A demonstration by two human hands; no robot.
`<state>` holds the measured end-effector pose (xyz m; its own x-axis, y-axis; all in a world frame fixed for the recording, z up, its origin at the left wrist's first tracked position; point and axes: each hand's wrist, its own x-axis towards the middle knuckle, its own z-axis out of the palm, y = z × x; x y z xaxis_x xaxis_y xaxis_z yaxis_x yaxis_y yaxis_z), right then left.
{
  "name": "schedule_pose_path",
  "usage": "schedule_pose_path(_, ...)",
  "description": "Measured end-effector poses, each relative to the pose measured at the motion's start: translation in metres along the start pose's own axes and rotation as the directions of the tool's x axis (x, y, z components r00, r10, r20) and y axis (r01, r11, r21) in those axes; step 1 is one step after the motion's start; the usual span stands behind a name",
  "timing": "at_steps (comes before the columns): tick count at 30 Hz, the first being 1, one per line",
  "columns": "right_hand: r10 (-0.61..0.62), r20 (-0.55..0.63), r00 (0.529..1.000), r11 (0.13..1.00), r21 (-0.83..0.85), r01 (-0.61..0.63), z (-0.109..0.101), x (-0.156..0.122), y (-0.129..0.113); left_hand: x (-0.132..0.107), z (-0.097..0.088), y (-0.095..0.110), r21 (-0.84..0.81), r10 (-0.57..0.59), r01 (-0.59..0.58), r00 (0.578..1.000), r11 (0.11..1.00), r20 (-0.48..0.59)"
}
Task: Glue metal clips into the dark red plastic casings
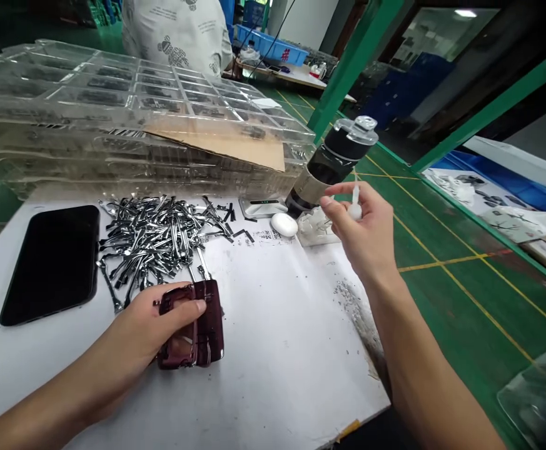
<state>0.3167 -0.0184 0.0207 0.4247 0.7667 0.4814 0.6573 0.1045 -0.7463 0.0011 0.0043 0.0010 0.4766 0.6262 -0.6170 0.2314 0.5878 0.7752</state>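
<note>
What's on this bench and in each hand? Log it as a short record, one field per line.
Left hand: closed on a dark red plastic frame
Right hand: raised, next to a small white plastic piece
Surface: white bench top
Nearby: pile of chrome metal parts; black smartphone; tilted black bottle
Behind: stacked clear plastic trays
Background: co-worker in a printed white top

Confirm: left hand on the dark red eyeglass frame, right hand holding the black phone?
No: the head view shows the right hand pinching a small white piece; the black phone lies on the table. The left hand on the eyeglass frame stands.
</note>
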Motion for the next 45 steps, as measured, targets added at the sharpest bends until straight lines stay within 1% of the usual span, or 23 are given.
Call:
schedule_pose_path(2,-0.009,-0.081,0.997,0.994,-0.112,0.000,-0.005,0.002,0.003,0.001,-0.002,-0.002,0.009,-0.015,0.015,1.000,1.000,0.018)
schedule_pose_path(4,-0.033,-0.179,0.983,0.987,-0.162,0.004,-0.012,0.004,0.003,0.002,-0.004,-0.003,0.016,-0.032,0.031,0.998,0.999,0.051)
schedule_pose_path(6,-0.032,-0.222,0.974,0.975,-0.220,-0.018,-0.022,0.007,0.002,0.003,-0.005,-0.004,0.019,-0.044,0.042,0.996,0.999,0.076)
schedule_pose_path(7,-0.008,-0.194,0.981,0.966,-0.255,-0.043,-0.027,0.009,0.001,0.002,-0.006,-0.004,0.018,-0.047,0.045,0.996,0.999,0.081)
schedule_pose_path(9,0.088,-0.020,0.996,0.952,-0.291,-0.091,-0.036,0.011,0.000,0.002,-0.005,-0.004,0.019,-0.053,0.051,0.995,0.999,0.084)
schedule_pose_path(11,0.177,0.206,0.962,0.952,-0.283,-0.114,-0.042,0.013,0.001,0.001,-0.005,-0.003,0.020,-0.053,0.052,0.996,0.998,0.077)
schedule_pose_path(12,0.187,0.278,0.942,0.954,-0.280,-0.106,-0.043,0.013,0.002,0.001,-0.004,-0.003,0.022,-0.052,0.051,0.996,0.998,0.075)
schedule_pose_path(13,0.175,0.310,0.934,0.955,-0.282,-0.086,-0.042,0.013,0.003,0.001,-0.004,-0.003,0.022,-0.051,0.050,0.996,0.999,0.072)
schedule_pose_path(14,0.151,0.307,0.940,0.955,-0.292,-0.058,-0.041,0.013,0.004,0.001,-0.004,-0.003,0.021,-0.049,0.047,0.996,0.999,0.069)
schedule_pose_path(18,0.016,0.194,0.981,0.953,-0.298,0.044,-0.032,0.011,0.004,0.001,-0.003,-0.002,0.020,-0.046,0.045,0.998,0.999,0.052)
schedule_pose_path(19,-0.026,0.144,0.989,0.955,-0.289,0.067,-0.030,0.011,0.003,0.001,-0.003,-0.001,0.019,-0.045,0.044,0.998,0.999,0.045)
schedule_pose_path(21,-0.133,-0.028,0.991,0.960,-0.252,0.122,-0.027,0.010,-0.002,0.000,-0.003,0.000,0.009,-0.042,0.042,0.998,0.999,0.039)
schedule_pose_path(22,-0.189,-0.139,0.972,0.964,-0.215,0.157,-0.025,0.010,-0.006,0.000,-0.003,0.001,0.001,-0.039,0.039,0.998,0.999,0.042)
schedule_pose_path(24,-0.269,-0.341,0.901,0.963,-0.095,0.252,-0.019,0.008,-0.015,-0.002,-0.002,0.002,-0.018,-0.032,0.033,0.998,0.999,0.057)
schedule_pose_path(25,-0.283,-0.409,0.867,0.952,-0.011,0.305,-0.014,0.006,-0.020,-0.002,-0.002,0.003,-0.027,-0.026,0.028,0.997,0.999,0.067)
schedule_pose_path(26,-0.279,-0.440,0.853,0.934,0.084,0.349,-0.008,0.002,-0.026,-0.002,-0.002,0.004,-0.038,-0.018,0.021,0.997,0.999,0.075)
schedule_pose_path(27,-0.265,-0.429,0.863,0.913,0.177,0.368,-0.001,-0.002,-0.031,-0.002,-0.002,0.005,-0.051,-0.010,0.014,0.997,0.999,0.080)
schedule_pose_path(28,-0.251,-0.380,0.890,0.892,0.266,0.365,0.007,-0.008,-0.037,-0.002,-0.002,0.005,-0.063,-0.001,0.006,0.996,0.998,0.084)
schedule_pose_path(30,-0.229,-0.203,0.952,0.865,0.407,0.295,0.023,-0.022,-0.047,-0.001,-0.002,0.006,-0.082,0.018,-0.011,0.995,0.997,0.093)
schedule_pose_path(32,-0.228,-0.024,0.973,0.847,0.489,0.211,0.035,-0.038,-0.055,0.001,-0.003,0.005,-0.079,0.033,-0.025,0.995,0.997,0.100)
schedule_pose_path(35,-0.223,0.156,0.962,0.834,0.541,0.106,0.046,-0.057,-0.061,0.002,-0.003,0.004,-0.060,0.048,-0.041,0.992,0.997,0.113)
schedule_pose_path(38,-0.254,0.280,0.926,0.843,0.533,0.070,0.049,-0.066,-0.061,0.002,-0.004,0.003,-0.056,0.057,-0.051,0.991,0.997,0.123)
schedule_pose_path(45,-0.319,0.381,0.868,0.890,0.436,0.136,0.049,-0.067,-0.061,0.001,-0.004,0.001,-0.027,0.059,-0.057,0.995,0.998,0.085)
